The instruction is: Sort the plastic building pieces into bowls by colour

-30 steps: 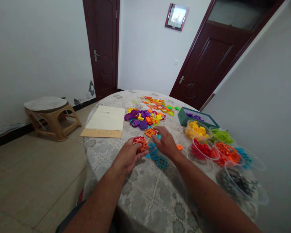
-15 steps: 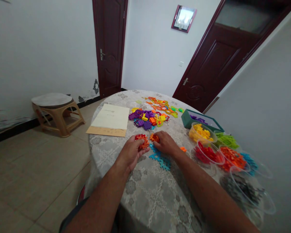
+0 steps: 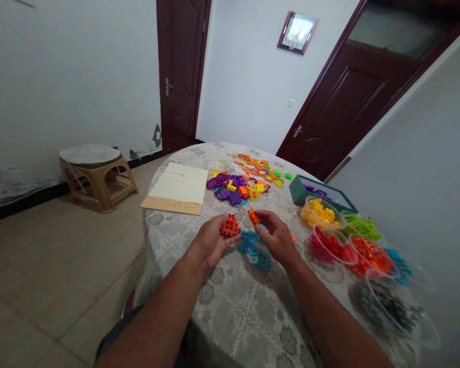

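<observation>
The left hand [image 3: 214,242] is closed on a red-orange square lattice block of toothed plastic [image 3: 230,225], thumb bent over its near side and fingers beneath, just above the round table in a grey-and-white patterned cloth [image 3: 233,312]. The right hand [image 3: 279,239] pinches a thin orange toothed plastic piece [image 3: 253,216] upright between thumb and fingers, near the block but apart from it. Below and between the hands, a cluster of flat blue toothed plastic pieces [image 3: 261,259] lies on the cloth, partly covered by the right hand. Beyond them sits a mixed heap of purple, yellow, orange and red plastic pieces [image 3: 235,198], with a cream paper sheet [image 3: 184,181] to its left. On the right side stand a dark green rectangular box [image 3: 296,192] holding purple pieces and a clear round tub of yellow pieces [image 3: 308,219]; nearer, a clear round tub holds red pieces [image 3: 331,247].
</observation>
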Tool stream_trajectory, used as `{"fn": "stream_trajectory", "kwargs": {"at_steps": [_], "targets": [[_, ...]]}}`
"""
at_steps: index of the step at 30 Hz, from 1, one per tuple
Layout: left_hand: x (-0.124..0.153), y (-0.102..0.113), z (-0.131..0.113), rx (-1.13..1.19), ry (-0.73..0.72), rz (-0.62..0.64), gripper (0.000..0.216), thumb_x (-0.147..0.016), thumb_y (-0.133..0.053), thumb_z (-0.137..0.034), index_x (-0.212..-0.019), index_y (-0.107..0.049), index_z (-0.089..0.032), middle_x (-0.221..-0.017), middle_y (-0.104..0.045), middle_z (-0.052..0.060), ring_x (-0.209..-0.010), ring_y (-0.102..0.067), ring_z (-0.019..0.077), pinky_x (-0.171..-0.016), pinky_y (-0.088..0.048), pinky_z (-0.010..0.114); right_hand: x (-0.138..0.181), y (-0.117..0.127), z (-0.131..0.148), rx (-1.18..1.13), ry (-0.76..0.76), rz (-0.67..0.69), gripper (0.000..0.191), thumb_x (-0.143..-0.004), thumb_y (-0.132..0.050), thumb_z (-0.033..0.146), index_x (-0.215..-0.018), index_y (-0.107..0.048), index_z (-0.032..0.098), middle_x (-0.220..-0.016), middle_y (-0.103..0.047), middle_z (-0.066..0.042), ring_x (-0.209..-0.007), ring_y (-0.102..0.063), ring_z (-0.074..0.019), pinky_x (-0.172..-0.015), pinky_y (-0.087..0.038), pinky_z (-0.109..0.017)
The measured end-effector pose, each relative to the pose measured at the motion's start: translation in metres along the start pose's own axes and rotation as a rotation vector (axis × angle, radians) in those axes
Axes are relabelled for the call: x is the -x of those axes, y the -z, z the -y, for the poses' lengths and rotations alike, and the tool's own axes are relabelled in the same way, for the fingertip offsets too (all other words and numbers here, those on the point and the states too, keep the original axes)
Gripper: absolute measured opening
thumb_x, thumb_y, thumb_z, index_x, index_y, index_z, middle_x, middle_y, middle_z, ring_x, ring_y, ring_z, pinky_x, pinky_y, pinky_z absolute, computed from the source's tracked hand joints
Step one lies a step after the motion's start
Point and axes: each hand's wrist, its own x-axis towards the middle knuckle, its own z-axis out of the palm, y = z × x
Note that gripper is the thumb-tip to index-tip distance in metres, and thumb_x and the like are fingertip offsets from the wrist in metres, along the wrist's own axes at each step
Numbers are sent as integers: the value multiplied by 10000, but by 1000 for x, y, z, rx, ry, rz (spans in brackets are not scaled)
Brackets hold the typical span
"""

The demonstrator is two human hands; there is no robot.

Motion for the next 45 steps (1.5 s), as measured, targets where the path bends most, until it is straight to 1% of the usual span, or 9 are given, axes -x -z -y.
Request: {"fn": "stream_trajectory", "kwargs": {"at_steps": [4,7,12,18,23,26,30,36,45], "targets": [[-1,-4,3,80,43,54,188,-961,-523,-158,-966,-697,-87,-910,-740,124,-751,-705,173,-635,-615,277,10,-20,25,88,171,48,394,-891,-732,273,-1280,-675,290,-1305,-692,-89,-1228,-637,-276,-1129,-485,-476],[-2,-3,7,114,27,34,157,-934,-541,-113,-934,-696,-92,-868,-721,89,-691,-669,142,-571,-571,239,12,-29,26,103,194,54,391,-897,-744,274,-1282,-677,298,-1315,-686,-92,-1254,-627,-282,-1144,-476,-488],[-3,1,13,123,-47,56,142,-876,-624,-86,-989,-707,-104,-986,-759,123,-830,-721,185,-675,-622,289,13,-31,7,-91,86,43,396,-946,-739,343,-1327,-642,296,-1357,-657,-85,-1256,-637,-250,-1137,-505,-462],[-4,4,15,128,-63,82,157,-818,-653,-53,-958,-698,-112,-957,-766,126,-829,-730,197,-732,-642,327,13,-37,5,-371,-59,5,414,-889,-820,357,-1267,-674,272,-1307,-710,-76,-1211,-681,-246,-1135,-514,-455],[-4,5,13,109,-59,84,130,-817,-663,-56,-929,-668,-123,-922,-755,125,-802,-725,195,-744,-652,343,4,-30,7,-771,-264,-169,364,-827,-864,417,-1111,-708,253,-1120,-789,-37,-1014,-751,-216,-923,-625,-372],[-3,5,13,81,-87,30,168,-811,-642,-37,-946,-663,-135,-918,-749,109,-803,-725,188,-742,-656,342,1,-25,6,-940,-380,-154,353,-803,-886,401,-1059,-715,229,-1081,-804,-56,-936,-767,-208,-781,-651,-315],[-6,7,17,39,-156,-18,196,-817,-629,-55,-981,-669,-154,-952,-751,100,-816,-724,192,-748,-653,366,0,-25,4,-999,-476,-160,284,-825,-879,361,-1005,-731,199,-1076,-807,-80,-907,-775,-201,-748,-664,-289],[-9,5,24,25,-274,45,186,-809,-669,-77,-979,-698,-147,-1026,-763,100,-920,-726,173,-837,-592,289,-1,-29,4,-1072,-567,-229,202,-834,-860,288,-963,-738,193,-947,-802,-59,-811,-770,-173,-756,-674,-271],[-8,-2,26,85,-231,18,154,-856,-647,-86,-993,-667,-153,-1066,-756,103,-944,-729,182,-834,-616,326,-2,-32,4,-1148,-566,-283,208,-825,-852,288,-961,-724,195,-987,-797,-63,-852,-776,-191,-788,-685,-301]]}}
